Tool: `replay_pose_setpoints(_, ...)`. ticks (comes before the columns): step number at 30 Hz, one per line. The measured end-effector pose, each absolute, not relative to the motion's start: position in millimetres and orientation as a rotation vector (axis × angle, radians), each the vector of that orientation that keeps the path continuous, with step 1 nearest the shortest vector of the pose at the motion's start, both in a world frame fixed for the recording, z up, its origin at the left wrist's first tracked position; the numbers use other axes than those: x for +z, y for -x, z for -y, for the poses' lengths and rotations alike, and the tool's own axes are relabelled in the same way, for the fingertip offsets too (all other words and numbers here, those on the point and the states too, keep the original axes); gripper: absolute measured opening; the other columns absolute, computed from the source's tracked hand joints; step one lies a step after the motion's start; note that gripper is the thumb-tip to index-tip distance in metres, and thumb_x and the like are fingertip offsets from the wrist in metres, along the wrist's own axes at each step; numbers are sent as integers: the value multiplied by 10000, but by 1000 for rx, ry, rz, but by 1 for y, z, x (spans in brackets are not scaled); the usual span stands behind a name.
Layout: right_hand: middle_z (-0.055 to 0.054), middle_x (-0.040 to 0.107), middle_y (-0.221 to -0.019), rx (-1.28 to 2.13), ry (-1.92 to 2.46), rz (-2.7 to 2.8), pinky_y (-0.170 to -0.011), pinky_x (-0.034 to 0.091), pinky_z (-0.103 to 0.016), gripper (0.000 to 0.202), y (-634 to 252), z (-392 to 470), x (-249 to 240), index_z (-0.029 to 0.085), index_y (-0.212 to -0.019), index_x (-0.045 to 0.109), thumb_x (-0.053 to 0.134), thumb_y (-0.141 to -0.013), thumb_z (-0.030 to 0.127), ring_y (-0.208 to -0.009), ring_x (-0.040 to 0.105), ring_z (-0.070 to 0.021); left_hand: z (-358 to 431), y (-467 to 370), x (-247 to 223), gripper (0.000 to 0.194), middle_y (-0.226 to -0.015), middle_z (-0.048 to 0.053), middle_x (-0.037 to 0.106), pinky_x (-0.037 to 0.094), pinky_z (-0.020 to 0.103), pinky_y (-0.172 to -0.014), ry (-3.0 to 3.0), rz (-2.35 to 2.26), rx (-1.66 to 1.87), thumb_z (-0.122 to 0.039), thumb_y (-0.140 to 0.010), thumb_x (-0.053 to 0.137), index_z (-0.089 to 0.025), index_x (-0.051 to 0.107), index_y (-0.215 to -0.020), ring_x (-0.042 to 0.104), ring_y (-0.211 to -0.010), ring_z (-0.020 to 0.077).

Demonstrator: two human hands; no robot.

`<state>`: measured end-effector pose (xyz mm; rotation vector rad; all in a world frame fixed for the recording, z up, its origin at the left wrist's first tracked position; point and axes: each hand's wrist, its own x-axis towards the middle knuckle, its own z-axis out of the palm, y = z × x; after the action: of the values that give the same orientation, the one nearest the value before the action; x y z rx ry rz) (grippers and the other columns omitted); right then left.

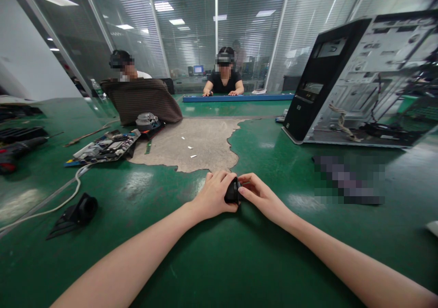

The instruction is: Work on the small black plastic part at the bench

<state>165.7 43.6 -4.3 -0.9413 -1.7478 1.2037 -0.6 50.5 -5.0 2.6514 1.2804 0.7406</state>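
Between my hands, low over the green table, is a small black object whose exact kind I cannot make out. My left hand wraps round it from the left, with the thumb below and the fingers over the top. On its right side, my right hand pinches the edge with thumb and fingertips. Part of the object is hidden by the fingers of both hands. A bare patch with a ragged edge, where the green surface is gone, lies just beyond.
An open computer case stands at right, a blurred dark strip before it. At left are a circuit board, a fan-like cooler, a black duct-like part, a white cable and a power drill. Two people sit opposite.
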Motion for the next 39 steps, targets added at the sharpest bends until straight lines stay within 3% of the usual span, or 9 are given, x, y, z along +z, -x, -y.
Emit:
replay_pose_setpoints(6, -2, 514, -909, 1204, 874, 1785, -845, 420, -329, 182, -170, -41, -5, 224, -920, 436, 537, -774, 265, -901, 517, -149, -50, 0, -3, 555, -1033, 59, 492, 301, 343, -783, -2635, -1285, 731, -287, -581, 619, -208, 389, -1079, 457, -969, 236)
replay_pose_setpoints(10, 4, 503, -844, 1186, 899, 1758, -764, 443, -302, 114, -167, -41, -5, 216, -895, 448, 475, -811, 287, -809, 529, -133, -50, 0, -4, 555, -1021, 61, 495, 306, 340, -778, -2650, -1284, 750, -298, -579, 617, -198, 392, -1075, 457, -967, 234)
replay_pose_setpoints(16, -23, 508, -913, 1223, 973, 1732, -748, 458, -308, 184, -166, -43, -3, 210, -939, 437, 490, -796, 313, -826, 534, -144, -50, 1, -4, 552, -1044, 65, 487, 301, 345, -783, -2659, -1270, 743, -318, -595, 611, -204, 387, -1086, 446, -990, 242)
replay_pose_setpoints(22, -4, 515, -917, 1241, 870, 1784, -842, 428, -329, 187, -170, -41, -5, 225, -920, 429, 535, -776, 280, -912, 520, -148, -49, 1, -3, 545, -1036, 65, 489, 299, 345, -782, -2652, -1267, 748, -304, -598, 605, -199, 383, -1084, 452, -984, 239)
replay_pose_setpoints(31, -12, 512, -873, 1192, 968, 1739, -745, 459, -304, 165, -165, -43, -1, 205, -905, 448, 499, -790, 313, -809, 533, -139, -50, 1, -4, 546, -1051, 68, 486, 300, 350, -786, -2643, -1271, 746, -301, -588, 613, -207, 393, -1079, 444, -998, 246)
replay_pose_setpoints(39, -4, 534, -927, 1243, 857, 1768, -840, 435, -333, 202, -170, -42, -5, 228, -924, 443, 551, -763, 285, -894, 539, -146, -49, 0, -3, 549, -1042, 62, 486, 298, 348, -787, -2642, -1284, 727, -291, -590, 609, -206, 388, -1085, 452, -975, 239)
